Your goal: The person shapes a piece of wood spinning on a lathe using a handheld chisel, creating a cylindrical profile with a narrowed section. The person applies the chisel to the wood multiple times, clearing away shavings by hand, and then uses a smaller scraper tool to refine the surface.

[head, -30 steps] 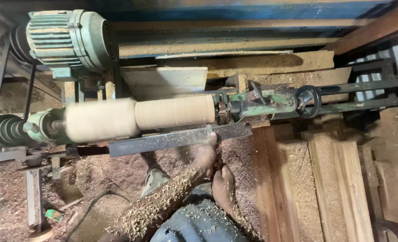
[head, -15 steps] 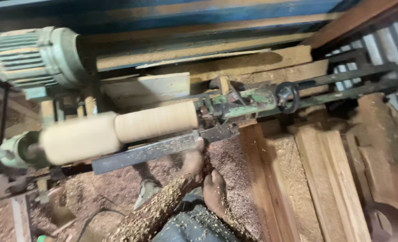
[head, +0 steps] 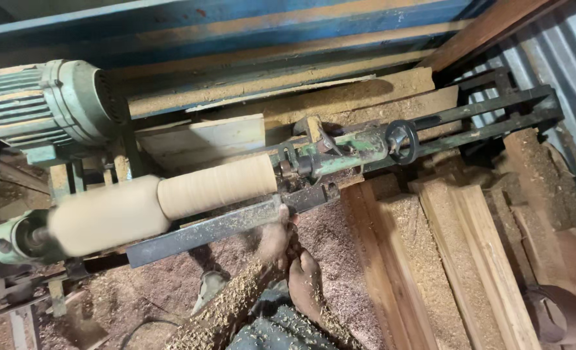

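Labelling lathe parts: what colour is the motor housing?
Pale green, worn and dusty: the motor, top left in the head view.

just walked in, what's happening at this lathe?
A person stands at a wood lathe with a pale cylindrical wooden workpiece mounted between the belt-driven end on the left and the green tailstock on the right. The left half of the piece is thicker than the right. Both hands are low by the dark metal tool rest: the left hand is blurred at its right end, the right hand just below. Sawdust coats their forearms and the floor. A green motor sits above left.
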